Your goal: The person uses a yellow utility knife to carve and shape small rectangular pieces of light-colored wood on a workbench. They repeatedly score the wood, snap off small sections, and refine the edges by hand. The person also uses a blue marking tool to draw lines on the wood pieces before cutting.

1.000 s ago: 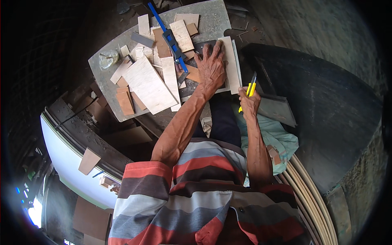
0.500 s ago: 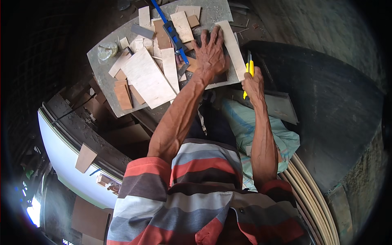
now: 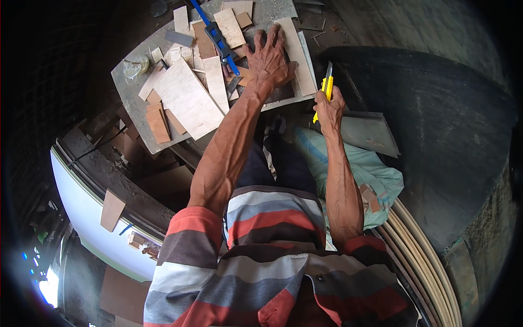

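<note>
Now the left hand (image 3: 268,59) is pressing flat, fingers spread, on a pale narrow wooden strip (image 3: 297,54) on the grey board (image 3: 131,92); the right hand (image 3: 328,106) is gripping a yellow utility knife (image 3: 326,89) just beside it, best drawn steadily along the strip's edge.

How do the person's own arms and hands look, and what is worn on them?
Both forearms are bare and lean, with raised veins. Neither the left hand nor the right hand has a glove, ring or watch. Short sleeves of a shirt striped in red, grey and white end above the elbows.
</note>
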Motion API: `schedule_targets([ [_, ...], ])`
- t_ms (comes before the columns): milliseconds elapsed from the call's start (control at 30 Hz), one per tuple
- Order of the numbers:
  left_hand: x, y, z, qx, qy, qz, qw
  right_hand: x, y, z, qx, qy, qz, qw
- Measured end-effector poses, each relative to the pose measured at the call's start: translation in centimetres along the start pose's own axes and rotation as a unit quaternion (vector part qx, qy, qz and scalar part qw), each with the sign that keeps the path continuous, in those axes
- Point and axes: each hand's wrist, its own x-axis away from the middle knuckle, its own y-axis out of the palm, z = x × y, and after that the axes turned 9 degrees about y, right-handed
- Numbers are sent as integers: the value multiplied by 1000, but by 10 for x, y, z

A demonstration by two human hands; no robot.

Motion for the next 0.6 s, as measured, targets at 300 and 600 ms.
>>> schedule_targets([
  [300,-2,-14,2,40,2,-11,999,-10,7,-68,98,-226,-50,968],
  [600,-2,-6,-5,30,3,-18,999,-31,40,-92,148,-313,-49,937],
])
